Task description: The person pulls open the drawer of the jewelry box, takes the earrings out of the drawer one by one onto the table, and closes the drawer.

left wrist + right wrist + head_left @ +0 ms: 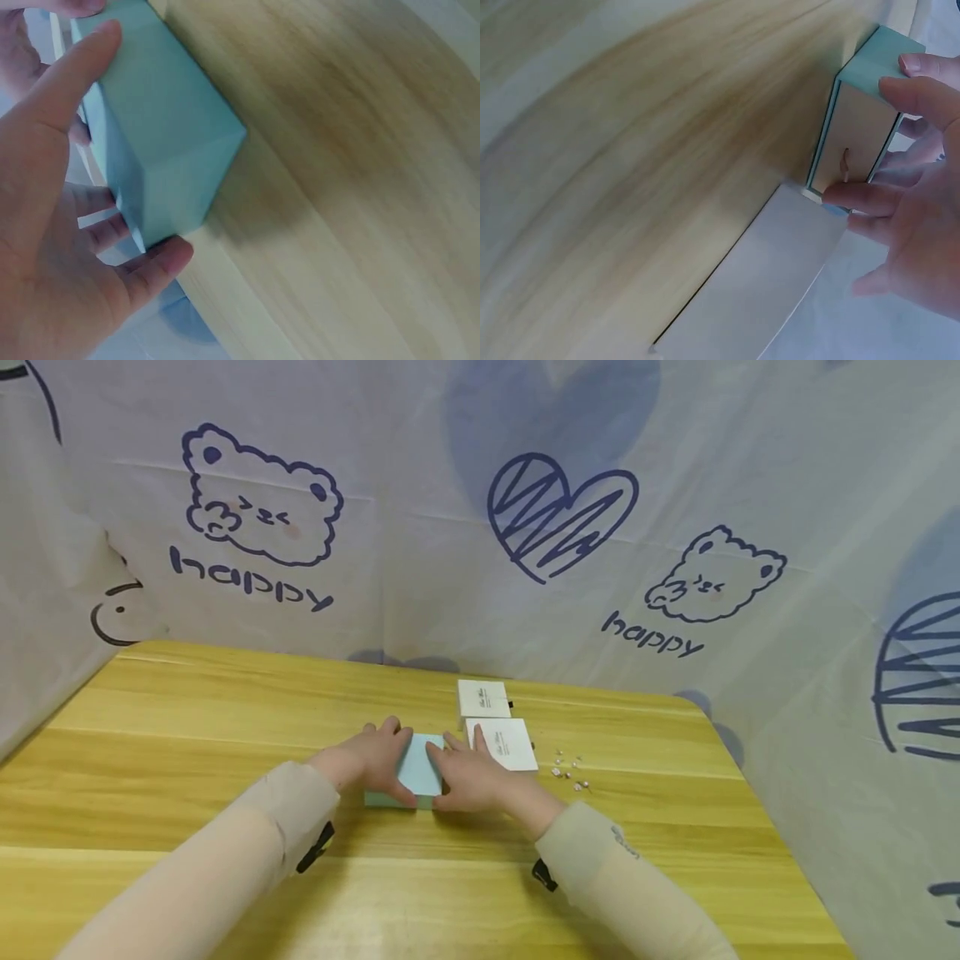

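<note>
A pale teal drawer box (422, 764) lies on the wooden table between both hands. My left hand (377, 762) grips its left end, thumb along the near side and fingers round the far side, as the left wrist view shows. My right hand (474, 775) holds the other end of the teal box (864, 120), its thumb on the near edge and a finger against the end face. That end face is pale and carries a small ribbon pull (845, 165). The inside of the box is hidden.
Two white boxes with small printing, a nearer one (516, 745) and a farther one (482, 697), stand just beyond the right hand. Several small shiny pieces (567, 773) lie to their right. A patterned cloth (420, 527) hangs behind the table (420, 893).
</note>
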The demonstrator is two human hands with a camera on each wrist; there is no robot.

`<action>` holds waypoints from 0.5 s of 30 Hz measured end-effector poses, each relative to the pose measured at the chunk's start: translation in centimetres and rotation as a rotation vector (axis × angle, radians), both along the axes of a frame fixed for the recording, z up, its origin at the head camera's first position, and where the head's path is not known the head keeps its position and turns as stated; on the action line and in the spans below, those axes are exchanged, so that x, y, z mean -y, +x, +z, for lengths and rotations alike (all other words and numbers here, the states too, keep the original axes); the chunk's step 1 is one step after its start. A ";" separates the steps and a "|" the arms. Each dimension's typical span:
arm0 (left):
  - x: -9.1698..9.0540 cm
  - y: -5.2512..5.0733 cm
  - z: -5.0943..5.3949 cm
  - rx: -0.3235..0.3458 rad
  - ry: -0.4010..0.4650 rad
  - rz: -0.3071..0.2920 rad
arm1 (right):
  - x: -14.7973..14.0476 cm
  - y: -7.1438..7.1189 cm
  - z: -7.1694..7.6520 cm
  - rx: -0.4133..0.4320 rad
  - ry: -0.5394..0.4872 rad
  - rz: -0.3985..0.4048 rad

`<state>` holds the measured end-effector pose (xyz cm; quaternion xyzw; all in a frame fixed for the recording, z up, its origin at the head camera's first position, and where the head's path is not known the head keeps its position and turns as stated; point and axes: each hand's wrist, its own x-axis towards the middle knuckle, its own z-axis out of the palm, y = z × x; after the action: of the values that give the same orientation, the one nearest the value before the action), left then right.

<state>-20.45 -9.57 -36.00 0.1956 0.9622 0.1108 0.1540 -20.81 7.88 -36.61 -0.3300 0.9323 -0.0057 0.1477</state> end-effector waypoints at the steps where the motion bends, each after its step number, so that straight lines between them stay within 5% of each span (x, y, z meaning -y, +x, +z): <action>1: 0.0 0.1 -0.1 -0.015 -0.011 -0.006 | -0.1 0.0 0.0 -0.012 0.003 -0.007; 7: -0.2 0.7 -0.7 -0.114 -0.104 -0.038 | -1.1 0.2 -0.1 -0.130 -0.041 -0.071; 15: 0.6 0.7 -2.3 -0.258 -0.064 -0.003 | -1.9 0.2 -1.0 -0.216 -0.158 -0.224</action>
<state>-19.74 -10.16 -38.29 0.2044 0.9768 0.0537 0.0353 -20.56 9.74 -37.61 -0.2334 0.9704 -0.0597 0.0189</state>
